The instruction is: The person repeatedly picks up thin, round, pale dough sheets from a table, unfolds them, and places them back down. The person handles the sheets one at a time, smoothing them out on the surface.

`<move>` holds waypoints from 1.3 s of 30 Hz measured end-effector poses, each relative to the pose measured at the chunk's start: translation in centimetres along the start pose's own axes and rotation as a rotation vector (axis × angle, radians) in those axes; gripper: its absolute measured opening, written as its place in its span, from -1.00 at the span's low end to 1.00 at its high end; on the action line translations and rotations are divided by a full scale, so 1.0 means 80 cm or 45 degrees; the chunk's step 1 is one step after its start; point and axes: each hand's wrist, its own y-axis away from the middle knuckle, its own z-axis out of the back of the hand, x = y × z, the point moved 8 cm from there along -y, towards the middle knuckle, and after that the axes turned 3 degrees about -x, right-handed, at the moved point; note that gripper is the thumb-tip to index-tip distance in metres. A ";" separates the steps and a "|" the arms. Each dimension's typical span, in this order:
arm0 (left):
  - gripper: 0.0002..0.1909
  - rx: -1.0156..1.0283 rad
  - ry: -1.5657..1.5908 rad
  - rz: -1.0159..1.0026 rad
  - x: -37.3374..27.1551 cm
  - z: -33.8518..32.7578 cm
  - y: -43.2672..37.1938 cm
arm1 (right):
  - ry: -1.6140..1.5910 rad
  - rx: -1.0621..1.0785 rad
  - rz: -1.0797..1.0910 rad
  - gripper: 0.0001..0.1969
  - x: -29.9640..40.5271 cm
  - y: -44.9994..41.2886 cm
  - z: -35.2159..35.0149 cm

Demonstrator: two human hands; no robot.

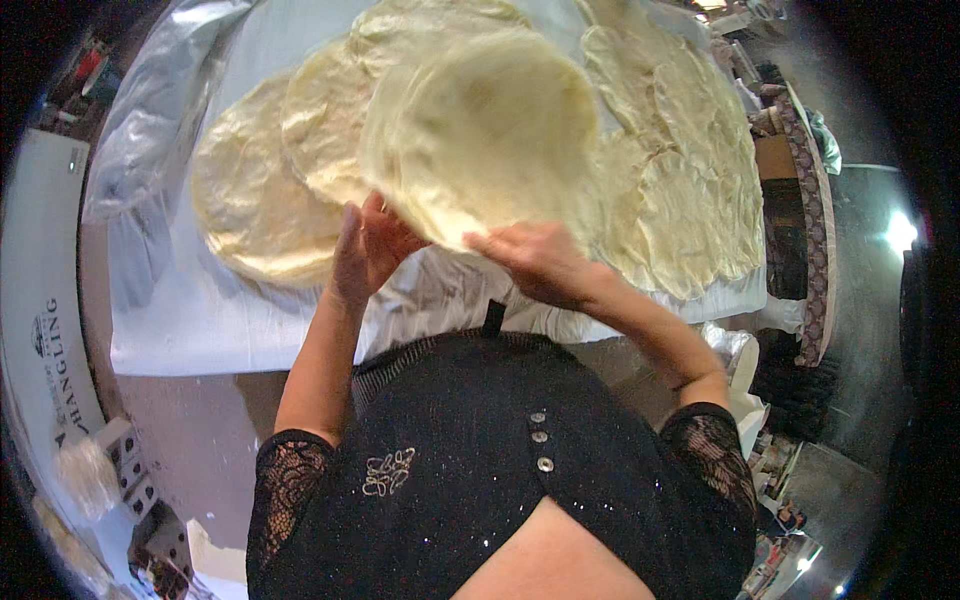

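Observation:
Thin, round, pale-yellow sheets, perhaps flatbreads, lie in overlapping piles on a covered table. My right hand point(532, 259) grips the near edge of a raised round sheet or stack point(487, 135), which is blurred by motion. Beneath its left edge, my left hand point(375, 244) is raised with the palm turned up; whether its fingertips touch the sheet is hidden. Left of the raised one sits a thick oval pile point(262, 187), overlapped by another pile point(326, 127). A wide, wrinkled spread of similar sheets point(682, 180) covers the table's right side.
The table has a white plastic cover point(210, 322), with clear plastic film point(142, 157) bunched at its left. A long white box or panel point(45, 247) bearing writing stands farther left. At the right is a rack or stand point(810, 225) with patterned edging. A pale container point(746, 412) stands near my right elbow.

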 end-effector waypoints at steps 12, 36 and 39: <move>-0.50 -0.479 -0.211 -0.074 0.014 0.063 0.008 | -0.649 -0.134 -0.626 -0.33 -0.037 -0.014 -0.097; -0.57 -0.849 -0.532 0.011 0.025 0.081 0.004 | -0.226 -0.195 -0.659 -0.54 -0.032 -0.046 -0.100; -0.57 -0.924 -0.623 -0.029 0.031 0.086 0.007 | -0.253 -0.224 -0.702 -0.67 -0.043 -0.040 -0.100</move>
